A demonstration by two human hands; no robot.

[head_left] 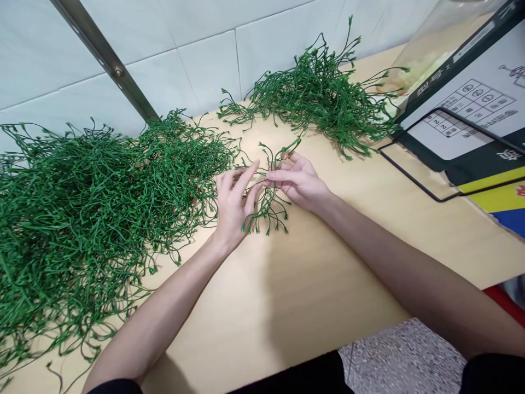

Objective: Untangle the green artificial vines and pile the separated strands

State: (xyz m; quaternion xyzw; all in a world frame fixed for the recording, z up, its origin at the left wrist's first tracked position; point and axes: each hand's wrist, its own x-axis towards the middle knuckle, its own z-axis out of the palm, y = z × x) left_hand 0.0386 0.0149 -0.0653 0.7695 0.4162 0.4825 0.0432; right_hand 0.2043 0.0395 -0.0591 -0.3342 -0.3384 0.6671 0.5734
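Observation:
In front of me both hands meet at a small sprig of thin green plastic stems [269,203] with little forked tips. My right hand [302,181] pinches the stems between thumb and fingers. From the other side, my left hand [234,201] has its fingers curved around the sprig's left part, with thumb and forefinger at the stems. The exact contact of the left fingertips is partly hidden. Stem ends fan out above and below the hands. Close to my left hand lies a large tangled heap of the same green stems [102,219].
A smaller heap of green stems [315,98] lies at the back, near the tiled wall [205,65]. At right stand a printed box [471,109], a black wire frame [418,174] and a clear plastic bag [430,38]. A metal post [110,63] rises behind the wooden table [328,284].

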